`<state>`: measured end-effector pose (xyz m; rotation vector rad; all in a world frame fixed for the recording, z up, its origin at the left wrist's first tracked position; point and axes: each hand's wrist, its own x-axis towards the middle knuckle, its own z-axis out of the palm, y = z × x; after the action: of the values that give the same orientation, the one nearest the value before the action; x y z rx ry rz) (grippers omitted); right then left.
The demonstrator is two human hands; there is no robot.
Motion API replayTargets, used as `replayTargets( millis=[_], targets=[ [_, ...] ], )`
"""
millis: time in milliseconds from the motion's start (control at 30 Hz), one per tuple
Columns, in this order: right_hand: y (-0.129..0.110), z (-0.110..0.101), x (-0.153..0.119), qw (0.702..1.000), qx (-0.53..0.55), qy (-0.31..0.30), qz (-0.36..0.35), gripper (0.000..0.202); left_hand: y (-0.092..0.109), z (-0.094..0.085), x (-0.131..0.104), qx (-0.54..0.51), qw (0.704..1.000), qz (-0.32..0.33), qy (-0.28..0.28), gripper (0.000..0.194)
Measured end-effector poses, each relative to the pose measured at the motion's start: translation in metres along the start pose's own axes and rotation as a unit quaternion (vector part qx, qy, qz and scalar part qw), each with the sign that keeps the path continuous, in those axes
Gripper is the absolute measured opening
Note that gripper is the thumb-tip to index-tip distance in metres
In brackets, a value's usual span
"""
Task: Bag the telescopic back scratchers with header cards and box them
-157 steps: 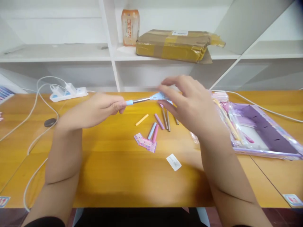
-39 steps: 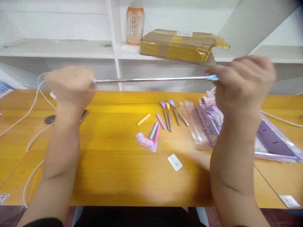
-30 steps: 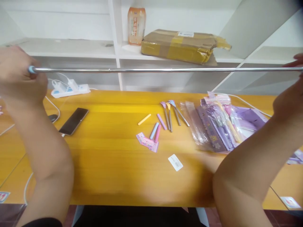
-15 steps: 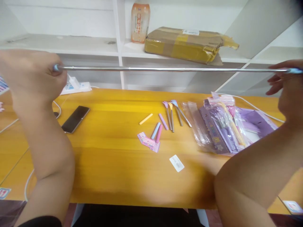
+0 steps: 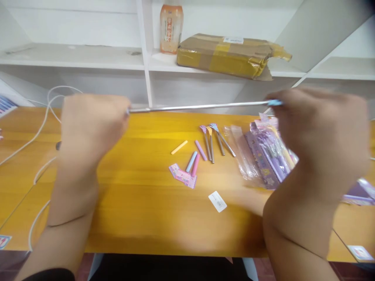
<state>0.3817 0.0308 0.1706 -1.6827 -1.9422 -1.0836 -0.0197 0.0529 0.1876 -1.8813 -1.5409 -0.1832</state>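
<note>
A thin silver telescopic back scratcher (image 5: 202,106) with light blue at its ends is stretched level above the table. My left hand (image 5: 95,125) is closed in a fist around its left end. Its right end, showing some light blue, sits in my closed right hand (image 5: 319,125). Both hands are blurred. Below lie several short metal scratchers (image 5: 211,142) with purple, yellow and blue hand-shaped heads. Near them are a yellow tube (image 5: 179,147), a purple tube (image 5: 200,150), a blue tube (image 5: 191,161) and a pink tube (image 5: 195,165).
A purple box (image 5: 260,160) with plastic-wrapped items stands under my right hand, beside clear bags (image 5: 244,156). Pink cards (image 5: 182,175) and a white label (image 5: 217,201) lie on the table. Behind, the shelf holds a taped carton (image 5: 222,56) and an orange-capped package (image 5: 171,29). White cables (image 5: 42,121) run at left.
My hands have come closer together and a little lower, and the stretch of rod between them is shorter. My right fingers, partly spread before, are now closed. My left hand now covers the phone.
</note>
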Motion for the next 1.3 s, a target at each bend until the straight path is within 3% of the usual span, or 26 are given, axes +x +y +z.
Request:
replayTargets(
  millis=[100,167,300,433,567,900,1067,1200,1300],
  targets=[
    [-0.062,-0.012,0.001,0.993,0.018,-0.025,-0.114,0.021,0.04,-0.012,-0.013,-0.057,0.997,0.051,-0.021,0.024],
    [-0.092,-0.016,-0.002,0.983,0.072,-0.063,-0.155,0.023,0.055,-0.013,-0.017,-0.11,0.99,0.087,-0.025,0.026],
    [-0.113,-0.017,-0.006,0.966,0.119,-0.107,-0.204,0.027,0.057,-0.008,-0.015,-0.167,0.977,0.125,-0.049,0.028],
    [-0.107,-0.014,-0.005,0.968,0.131,-0.067,-0.201,0.024,0.051,-0.004,-0.012,-0.187,0.974,0.113,-0.059,0.027],
    [-0.108,-0.01,-0.001,0.963,0.17,-0.034,-0.207,0.024,0.058,-0.005,-0.012,-0.163,0.976,0.126,-0.066,0.027],
    [-0.101,-0.011,0.0,0.951,0.201,-0.039,-0.232,0.029,0.071,-0.012,-0.012,-0.125,0.981,0.095,-0.115,0.025],
    [-0.096,-0.007,0.004,0.955,0.194,-0.006,-0.223,0.034,0.071,-0.006,-0.01,-0.114,0.986,0.09,-0.083,0.025],
    [-0.07,0.015,0.016,0.966,0.181,0.018,-0.181,0.035,0.05,0.003,0.003,-0.093,0.994,0.045,-0.045,0.026],
    [-0.02,0.045,0.026,0.991,0.099,0.019,-0.089,0.04,0.007,0.018,0.019,-0.061,0.998,-0.007,-0.017,0.023]
  ],
)
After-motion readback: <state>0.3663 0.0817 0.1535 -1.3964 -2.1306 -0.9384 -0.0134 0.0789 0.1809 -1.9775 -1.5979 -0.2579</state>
